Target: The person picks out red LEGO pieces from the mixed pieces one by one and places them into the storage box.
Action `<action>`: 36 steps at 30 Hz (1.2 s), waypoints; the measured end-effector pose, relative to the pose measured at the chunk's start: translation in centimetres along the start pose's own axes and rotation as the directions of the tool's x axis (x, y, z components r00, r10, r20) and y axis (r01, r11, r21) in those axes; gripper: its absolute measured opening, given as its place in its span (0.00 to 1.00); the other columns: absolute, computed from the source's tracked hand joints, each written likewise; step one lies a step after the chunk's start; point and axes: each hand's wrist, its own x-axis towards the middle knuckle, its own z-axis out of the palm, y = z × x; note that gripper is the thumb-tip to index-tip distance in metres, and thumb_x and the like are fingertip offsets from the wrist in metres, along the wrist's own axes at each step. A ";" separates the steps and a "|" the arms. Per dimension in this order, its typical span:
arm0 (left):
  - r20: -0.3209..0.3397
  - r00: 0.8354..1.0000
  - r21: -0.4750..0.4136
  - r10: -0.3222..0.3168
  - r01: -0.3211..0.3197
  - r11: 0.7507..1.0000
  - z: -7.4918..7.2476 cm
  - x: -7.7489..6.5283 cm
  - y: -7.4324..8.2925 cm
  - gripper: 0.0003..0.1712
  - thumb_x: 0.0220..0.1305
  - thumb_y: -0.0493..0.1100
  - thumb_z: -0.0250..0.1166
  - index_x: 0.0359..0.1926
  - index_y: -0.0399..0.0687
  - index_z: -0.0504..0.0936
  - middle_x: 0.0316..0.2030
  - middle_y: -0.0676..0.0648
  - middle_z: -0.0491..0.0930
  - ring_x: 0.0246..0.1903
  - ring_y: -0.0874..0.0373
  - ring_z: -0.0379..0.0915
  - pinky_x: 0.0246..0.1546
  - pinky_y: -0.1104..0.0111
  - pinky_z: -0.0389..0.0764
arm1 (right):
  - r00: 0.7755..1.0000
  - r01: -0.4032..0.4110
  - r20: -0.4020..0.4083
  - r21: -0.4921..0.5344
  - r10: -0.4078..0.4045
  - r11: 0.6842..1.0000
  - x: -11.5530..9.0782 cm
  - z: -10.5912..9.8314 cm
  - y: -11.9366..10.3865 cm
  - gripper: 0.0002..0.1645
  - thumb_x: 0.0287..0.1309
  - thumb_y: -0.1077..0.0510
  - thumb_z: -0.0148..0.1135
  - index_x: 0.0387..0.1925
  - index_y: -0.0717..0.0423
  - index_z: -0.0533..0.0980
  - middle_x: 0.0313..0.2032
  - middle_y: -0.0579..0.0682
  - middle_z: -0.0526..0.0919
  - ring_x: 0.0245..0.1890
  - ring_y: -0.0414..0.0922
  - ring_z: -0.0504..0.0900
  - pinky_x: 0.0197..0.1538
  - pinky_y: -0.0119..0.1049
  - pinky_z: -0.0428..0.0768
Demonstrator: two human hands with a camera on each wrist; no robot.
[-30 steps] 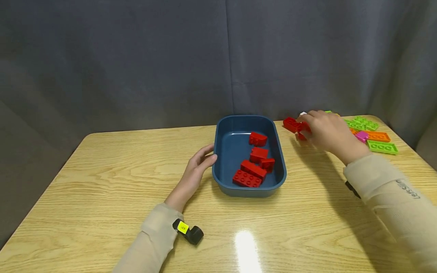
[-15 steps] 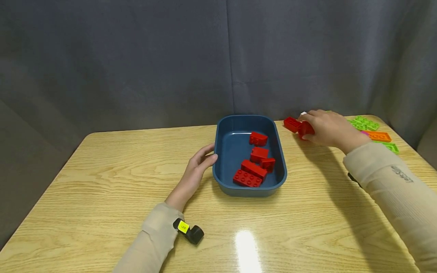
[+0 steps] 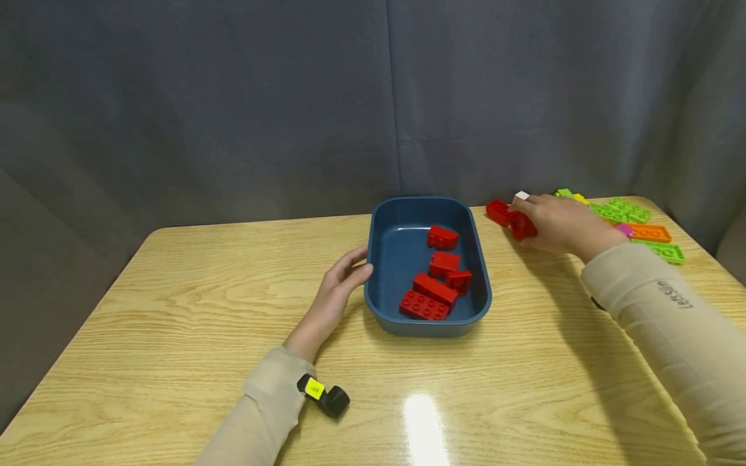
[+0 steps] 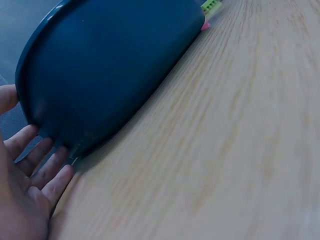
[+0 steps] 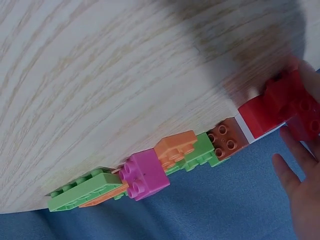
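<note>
A blue bin [image 3: 427, 330] stands mid-table with several red toy building bricks [image 3: 424, 305] lying in it. My left hand [image 3: 332, 291] rests against the bin's left wall; in the left wrist view its fingers [image 4: 50, 167] are spread and touch the outside of the bin. At the back right, my right hand [image 3: 562, 223] pinches a red brick [image 3: 523, 226] between thumb and fingers. This brick [image 5: 305, 112] shows studs in the right wrist view, where another red piece sits close against it. One more red brick [image 3: 498, 212] lies just left of the right hand.
Beyond the right hand, green bricks [image 3: 629, 210], an orange brick [image 3: 651, 233] and a light green one [image 3: 664, 252] lie on the table [image 3: 233, 310]. A magenta brick [image 5: 145, 174] is among them. A white piece [image 3: 521, 195] sits behind the hand. A grey curtain [image 3: 262, 116] hangs behind the table.
My right hand's fingers have come around the red brick, and the hand has shifted slightly. The left hand and the bin stay in place.
</note>
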 end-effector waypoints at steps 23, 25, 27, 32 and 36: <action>-0.002 1.000 0.012 0.002 -0.002 1.000 -0.1 0.0 -0.1 0.29 0.68 0.47 0.52 0.67 0.45 0.63 0.68 0.41 0.62 0.63 0.48 0.64 0.69 0.48 0.59 | 1.000 0.023 -0.017 -0.026 -0.023 0.999 0.2 0.1 -0.3 0.33 0.36 0.59 0.74 0.47 0.64 0.72 0.39 0.62 0.82 0.36 0.56 0.79 0.43 0.57 0.82; -0.001 1.000 0.012 0.002 -0.002 1.000 -0.1 0.0 0.0 0.29 0.68 0.47 0.52 0.67 0.45 0.63 0.68 0.40 0.62 0.63 0.48 0.64 0.69 0.48 0.59 | 1.000 0.022 -0.021 -0.027 -0.023 0.999 0.2 0.0 -0.4 0.33 0.36 0.60 0.74 0.48 0.64 0.73 0.39 0.62 0.82 0.36 0.56 0.79 0.44 0.56 0.82; 0.000 1.000 0.011 0.002 -0.002 1.000 -0.1 0.0 0.0 0.29 0.68 0.47 0.52 0.68 0.45 0.62 0.68 0.40 0.62 0.63 0.48 0.64 0.69 0.47 0.60 | 0.999 0.022 -0.024 -0.026 -0.023 0.999 0.2 0.0 -0.5 0.33 0.36 0.60 0.74 0.48 0.64 0.73 0.40 0.63 0.82 0.37 0.56 0.78 0.44 0.56 0.82; -0.004 1.000 0.012 -0.001 0.002 1.000 -0.1 0.0 0.0 0.29 0.68 0.47 0.52 0.67 0.45 0.63 0.68 0.41 0.62 0.63 0.48 0.64 0.69 0.48 0.60 | 0.999 0.028 -0.044 -0.033 -0.030 0.999 0.1 -0.2 -0.4 0.32 0.36 0.61 0.73 0.48 0.64 0.74 0.39 0.63 0.83 0.36 0.57 0.78 0.44 0.56 0.81; -0.004 1.000 0.018 -0.003 0.003 1.000 -0.1 0.0 0.0 0.29 0.68 0.48 0.52 0.67 0.45 0.63 0.68 0.41 0.62 0.63 0.48 0.64 0.69 0.48 0.60 | 0.998 0.032 -0.046 -0.043 -0.034 0.999 0.0 -0.4 -0.3 0.32 0.37 0.61 0.72 0.49 0.64 0.74 0.38 0.62 0.82 0.36 0.56 0.78 0.43 0.56 0.81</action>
